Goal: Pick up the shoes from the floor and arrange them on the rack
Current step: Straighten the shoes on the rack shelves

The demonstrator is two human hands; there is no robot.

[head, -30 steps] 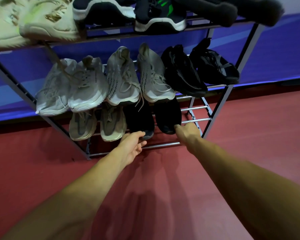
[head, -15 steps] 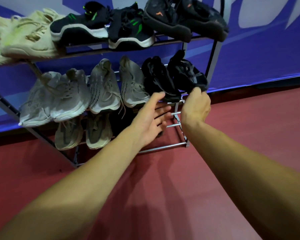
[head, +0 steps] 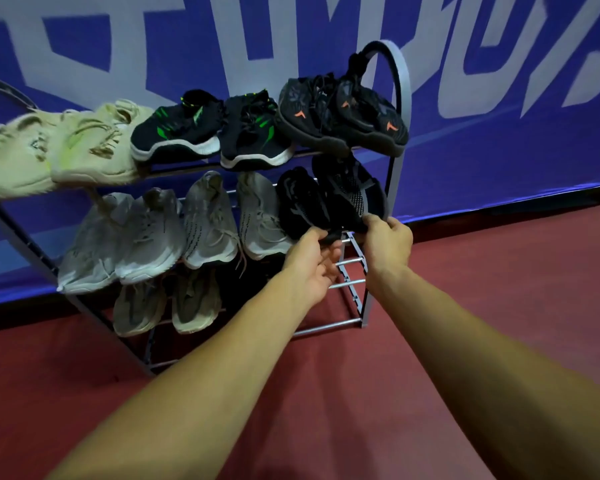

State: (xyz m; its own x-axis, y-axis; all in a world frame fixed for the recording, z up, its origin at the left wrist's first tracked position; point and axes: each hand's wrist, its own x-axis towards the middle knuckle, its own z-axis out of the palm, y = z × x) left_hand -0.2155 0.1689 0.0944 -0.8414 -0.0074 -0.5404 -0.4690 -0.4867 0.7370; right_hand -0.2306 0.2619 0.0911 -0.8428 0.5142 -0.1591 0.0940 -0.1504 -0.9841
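Observation:
A grey metal shoe rack stands against a blue banner wall, its three shelves filled with shoes. On the middle shelf's right end sit two black knit shoes. My left hand grips the toe of the left black shoe. My right hand grips the toe of the right black shoe. Grey sneakers fill the rest of the middle shelf. The bottom shelf holds beige shoes, and my left arm hides its right part.
The top shelf carries cream shoes, black shoes with green marks and dark shoes with orange marks. Red floor spreads in front and to the right of the rack.
Both hands rose from the bottom shelf to the middle shelf and closed on the toes of the two black shoes. My view lifted, showing the rack's top.

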